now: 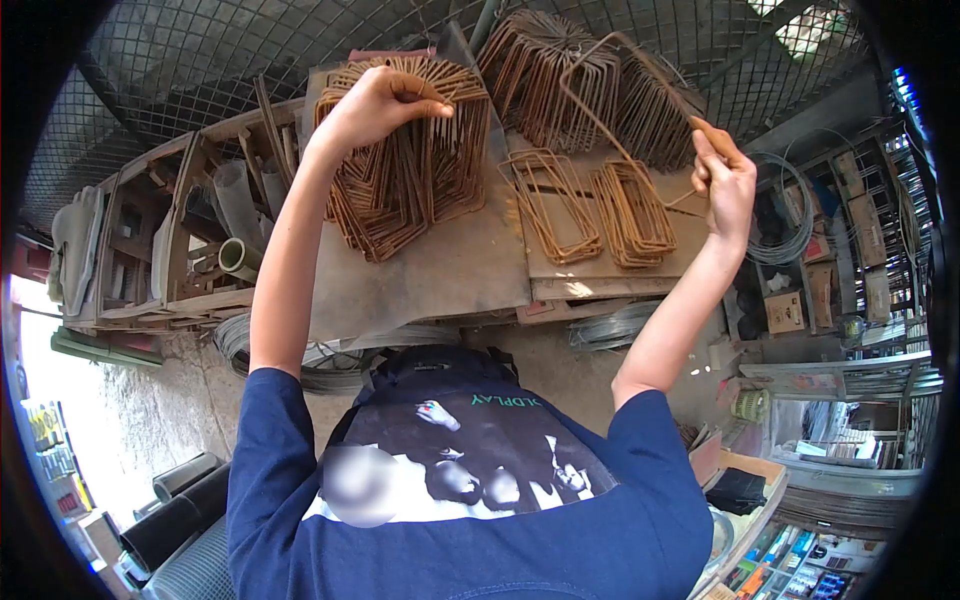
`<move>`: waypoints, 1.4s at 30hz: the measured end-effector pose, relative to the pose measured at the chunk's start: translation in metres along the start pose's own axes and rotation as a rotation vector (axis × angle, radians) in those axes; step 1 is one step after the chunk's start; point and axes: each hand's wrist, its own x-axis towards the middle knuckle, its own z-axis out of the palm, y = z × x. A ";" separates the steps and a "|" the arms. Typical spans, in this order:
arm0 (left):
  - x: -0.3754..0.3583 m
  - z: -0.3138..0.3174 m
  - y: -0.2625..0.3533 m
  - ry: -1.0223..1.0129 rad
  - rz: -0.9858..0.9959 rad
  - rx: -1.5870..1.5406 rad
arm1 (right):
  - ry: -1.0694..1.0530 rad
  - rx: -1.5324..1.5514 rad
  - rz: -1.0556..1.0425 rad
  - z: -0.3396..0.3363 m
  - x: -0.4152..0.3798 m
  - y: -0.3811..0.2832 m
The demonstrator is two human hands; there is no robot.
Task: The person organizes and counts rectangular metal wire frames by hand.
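Observation:
My right hand (722, 180) is closed on a rusty steel stirrup (598, 117), a bent rectangular loop of rod raised above the bench. Over a big stack of rusty stirrups (405, 170) on the left side, my left hand (385, 105) is held in a pinch, thumb and fingertips together. Whatever is between those fingertips, if anything, is too small to make out. Below the raised loop lie two small groups of narrower rectangular stirrups, a left group (555, 205) and a right group (635, 215).
More rusty stirrups (545, 75) stand bunched at the back against wire mesh (300, 35). The worktop (450, 265) has a front edge near my body. Wooden shelving (185, 215) is at left, a wire coil (785, 205) at right. More coiled wire (610, 328) lies under the bench.

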 end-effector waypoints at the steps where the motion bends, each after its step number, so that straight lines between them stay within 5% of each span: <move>1: 0.000 0.000 0.003 -0.012 -0.026 0.000 | 0.055 0.228 0.000 0.002 0.001 -0.001; 6: -0.001 -0.002 0.013 -0.007 -0.084 0.061 | -0.057 1.045 -0.008 0.017 0.010 -0.007; 10: 0.001 -0.001 0.008 0.000 -0.009 0.057 | -0.270 1.379 0.043 0.042 0.026 -0.012; 17: -0.001 -0.001 0.010 0.018 -0.010 0.028 | -0.274 1.138 0.092 0.084 0.028 -0.046; 30: -0.001 0.000 0.008 -0.007 -0.035 0.047 | -0.124 1.207 0.427 0.131 -0.045 0.091; 33: 0.001 0.007 0.010 0.161 0.317 0.072 | -0.095 1.243 0.446 0.142 -0.058 0.101; 42: 0.000 0.001 0.013 0.017 0.317 0.156 | -0.094 1.278 0.547 0.150 -0.064 0.102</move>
